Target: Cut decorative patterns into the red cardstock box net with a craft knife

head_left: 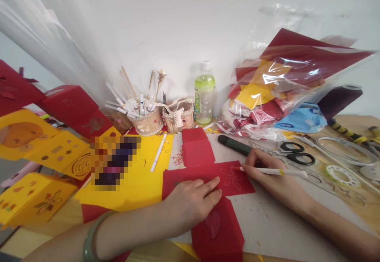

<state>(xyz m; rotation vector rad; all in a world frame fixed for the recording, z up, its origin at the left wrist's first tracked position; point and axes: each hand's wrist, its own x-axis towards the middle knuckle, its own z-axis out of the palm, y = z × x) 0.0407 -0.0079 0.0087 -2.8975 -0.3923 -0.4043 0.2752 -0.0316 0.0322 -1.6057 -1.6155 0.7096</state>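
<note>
A red cross-shaped paper sheet [218,222] lies on a pale board in front of me, with a heart shape on its lower arm. On its middle my left hand [196,198] rests palm down, fingers stretched out, with a ring on one finger. My right hand [264,171] is closed around a slim white pen [276,171]. The pen's orange tip is at the pale flower outline [231,177] on the right arm of the sheet. Beyond the right hand lies a dark green-and-black craft knife [234,145].
Yellow paper [148,163] and another white pen [158,152] lie left. Behind stand a cup of pens [147,122], a lace-trimmed basket [178,120] and a drink bottle [204,95]. Right are black-handled scissors [297,153], a stencil ruler [320,177] and a bag of paper scraps [267,92].
</note>
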